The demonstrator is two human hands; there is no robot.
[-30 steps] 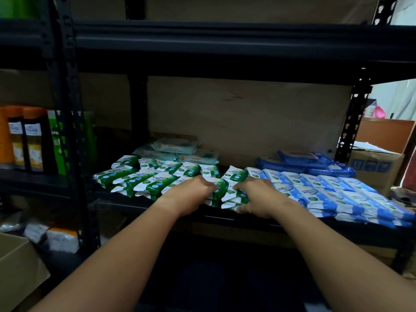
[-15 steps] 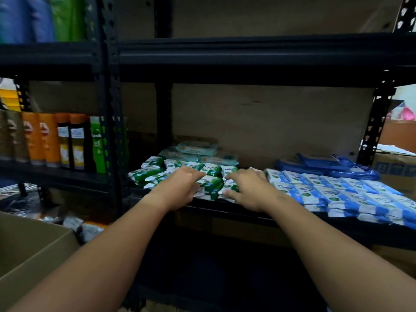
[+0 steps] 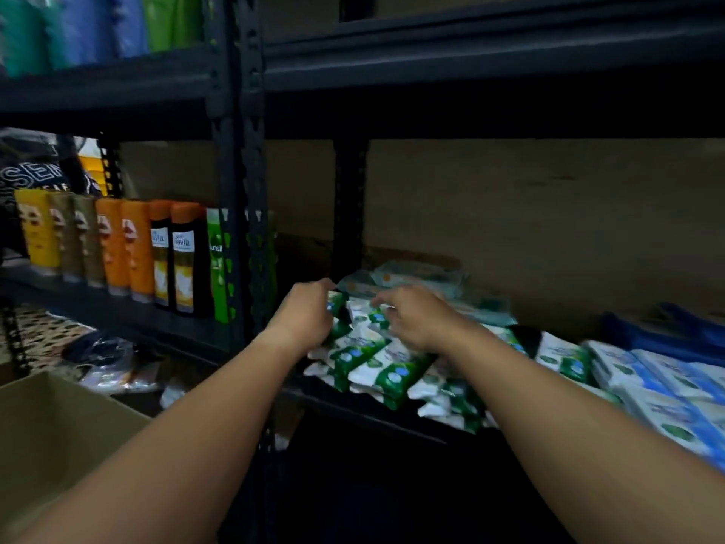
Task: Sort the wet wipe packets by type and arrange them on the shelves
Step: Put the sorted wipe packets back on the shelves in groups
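Meanwhile, on a dark metal shelf [image 3: 376, 420] backed by brown board, two bare hands work a heap of wet wipe packets during a stockroom sort. Largest of what lies there, the blue-and-white packets [image 3: 663, 390] run in overlapping rows along the right end. Just beside them sit the green-and-white packets [image 3: 376, 367], stacked loosely at the left end, several overhanging the front edge. Pale teal packets [image 3: 416, 274] rest behind them against the back board.

On the neighbouring rack to the left, shampoo bottles [image 3: 137, 253] stand upright in a row. A cardboard box [image 3: 51, 433] sits open below, near the lower left.

At the back of the green pile, the left hand [image 3: 304, 318] has its fingers curled down over the packets' far edge, apparently grasping one or more. The right hand [image 3: 412, 318] appears to pinch a green packet between fingertips and thumb, though blur leaves the exact hold unclear.

Slippage looks the main risk: the film wrappers are probably slick, and tugging from the back could push the overhanging front packets off the shelf into the dark gap below. A sideways sweep by the right forearm could also nudge green packets in among the blue rows, undoing the sort. Shoving too deep might disturb the teal stack behind.
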